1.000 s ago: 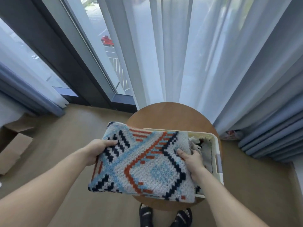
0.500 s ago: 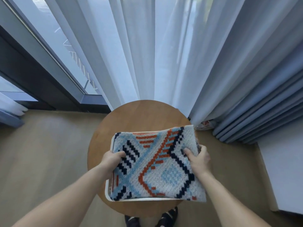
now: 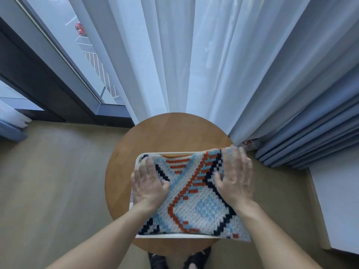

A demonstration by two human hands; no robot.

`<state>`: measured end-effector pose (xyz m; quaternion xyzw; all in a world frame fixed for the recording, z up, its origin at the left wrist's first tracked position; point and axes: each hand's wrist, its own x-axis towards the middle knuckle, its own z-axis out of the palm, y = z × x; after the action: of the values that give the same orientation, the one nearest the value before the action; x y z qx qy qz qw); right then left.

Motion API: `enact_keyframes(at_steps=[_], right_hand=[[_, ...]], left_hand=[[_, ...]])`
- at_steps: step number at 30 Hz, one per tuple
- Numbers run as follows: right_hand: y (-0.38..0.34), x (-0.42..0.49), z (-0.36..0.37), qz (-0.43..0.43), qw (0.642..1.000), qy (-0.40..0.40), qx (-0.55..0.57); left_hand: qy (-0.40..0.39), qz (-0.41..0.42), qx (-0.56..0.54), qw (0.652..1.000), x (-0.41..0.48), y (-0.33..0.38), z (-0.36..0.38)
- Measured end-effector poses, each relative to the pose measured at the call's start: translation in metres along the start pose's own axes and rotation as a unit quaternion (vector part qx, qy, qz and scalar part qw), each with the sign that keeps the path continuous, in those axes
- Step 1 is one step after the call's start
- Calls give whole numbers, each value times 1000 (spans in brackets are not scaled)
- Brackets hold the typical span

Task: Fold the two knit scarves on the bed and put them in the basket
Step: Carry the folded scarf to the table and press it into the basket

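1. At the bottom centre of the frame, a pair of dark sandalled feet (image 3: pixel 175 261) stands on the floor, partly hidden under the near edge of the table.
2. Two bare forearms reach up from the lower corners and cross over the near rim of the basket.
3. The left hand (image 3: pixel 149 183) lies flat on the left part of the folded knit scarf with its orange, navy and light blue geometric pattern (image 3: pixel 194 202), fingers straight and close together. The right hand (image 3: pixel 235 179) lies flat on the scarf's right part, fingers straight and slightly spread. Neither hand pinches the cloth.
4. The scarf lies on top of the white rectangular plastic basket (image 3: pixel 174 236) and covers nearly all of its opening. The scarf's lower right corner hangs over the rim. Whatever is beneath it in the basket is hidden.
5. The basket stands on the round brown wooden table (image 3: pixel 171 133), towards its near side.
6. Pale wood-look floor (image 3: pixel 48 181) surrounds the table. A white flat surface (image 3: pixel 340 200) fills the right edge.
7. Behind the table hangs a sheer white curtain (image 3: pixel 194 55), with a heavy blue-grey pleated curtain (image 3: pixel 310 123) to its right. A small patterned object (image 3: pixel 249 143) shows at their foot, too small to identify.
8. In the upper left, a dark window frame (image 3: pixel 48 84) borders glass, and a red vehicle (image 3: pixel 79 29) is visible outside.
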<state>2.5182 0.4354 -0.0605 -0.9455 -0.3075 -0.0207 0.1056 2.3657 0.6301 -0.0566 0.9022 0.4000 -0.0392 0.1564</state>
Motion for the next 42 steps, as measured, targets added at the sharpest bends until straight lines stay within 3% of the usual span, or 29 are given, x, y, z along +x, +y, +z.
enact_keyframes(at_steps=[2, 6, 16, 19, 25, 28, 31, 33, 38, 42], right_hand=[[-3, 0, 14, -60, 997, -45, -29], [3, -3, 36, -25, 992, -117, -42], [6, -5, 71, 28, 977, -210, -17], [7, 1, 74, 34, 970, -241, -23], [3, 5, 65, 29, 968, -248, 8], [5, -8, 51, -37, 985, -169, 25], [6, -26, 34, -176, 975, -135, 23], [6, -42, 30, -245, 956, -160, -4], [13, -54, 51, -229, 943, -234, -59], [9, -53, 65, -211, 937, -269, -72]], left_hand=[[22, 100, 53, 993, 5, -2, 11], [-7, 172, 103, 980, 24, -6, 30], [-55, 154, 137, 977, 32, -43, 67], [-104, 139, 150, 973, 37, -39, 67], [-142, 138, 156, 968, 39, -34, 54], [-95, 226, 135, 960, 23, -34, 46], [-102, 387, 139, 906, 5, -32, 42], [-127, 438, 156, 876, -4, -38, 42], [-184, 382, 177, 888, -9, -54, 49], [-181, 365, 180, 895, -12, -56, 57]])
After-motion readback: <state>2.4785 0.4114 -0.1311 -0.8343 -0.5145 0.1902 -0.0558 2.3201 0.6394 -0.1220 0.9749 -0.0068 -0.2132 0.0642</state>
